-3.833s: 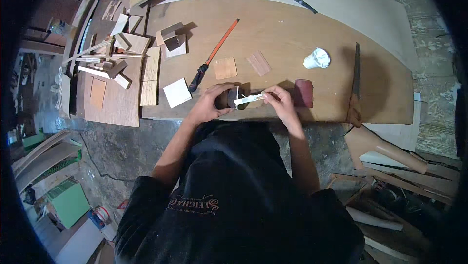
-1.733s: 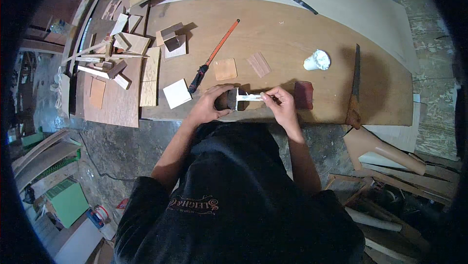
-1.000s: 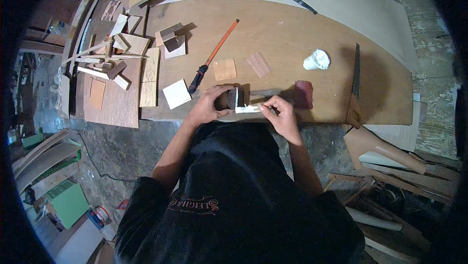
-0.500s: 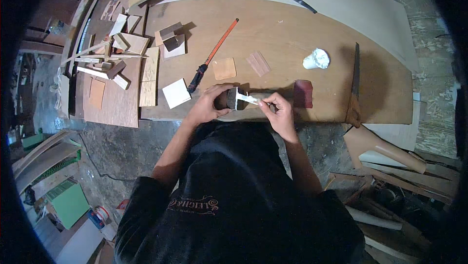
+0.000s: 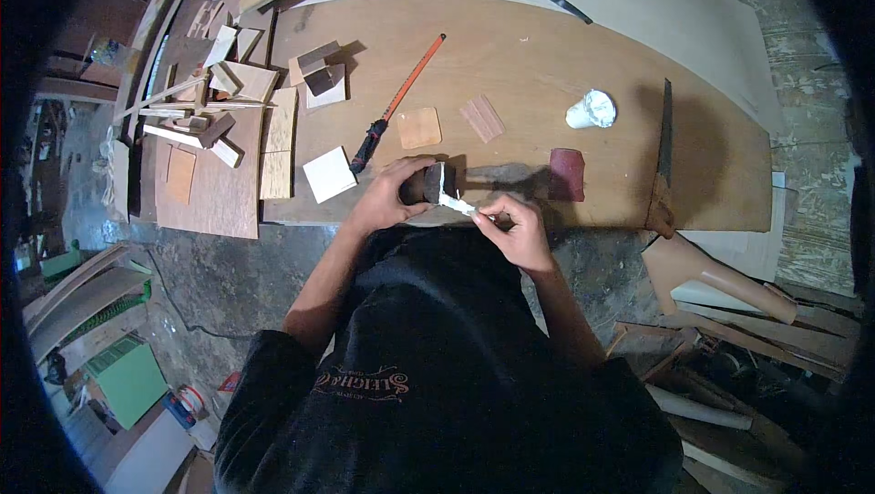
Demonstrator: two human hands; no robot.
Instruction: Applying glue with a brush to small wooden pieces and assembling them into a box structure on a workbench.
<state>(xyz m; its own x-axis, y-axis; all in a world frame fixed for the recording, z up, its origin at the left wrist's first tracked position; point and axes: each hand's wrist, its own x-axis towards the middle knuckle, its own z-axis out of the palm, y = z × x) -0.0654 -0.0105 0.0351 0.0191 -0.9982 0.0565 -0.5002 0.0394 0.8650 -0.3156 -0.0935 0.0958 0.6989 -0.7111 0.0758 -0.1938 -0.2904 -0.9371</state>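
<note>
Close to the bench's front edge, my left hand (image 5: 386, 199) is closed around a small dark brown piece (image 5: 436, 180), probably wood, with white paste along its right-hand edge. A thin stick (image 5: 458, 206) smeared with the same white paste is pinched between my right thumb and fingers; its far end touches the near corner of that edge. My right hand (image 5: 519, 231) is just right of the piece. Farther back on the right, a white cup (image 5: 579, 115) shows white paste around its top.
On the bench (image 5: 510, 47) lie an orange blade with a black wrapped handle (image 5: 372, 143), a dark red sheet (image 5: 566, 175), a handsaw (image 5: 664, 152), small square pieces and a brown angled wooden piece (image 5: 321, 67). Wood offcuts (image 5: 214, 120) are heaped at left.
My right hand has moved the stick nearer to me along the piece's edge, leaving a white line of paste on it. My left hand keeps its place.
</note>
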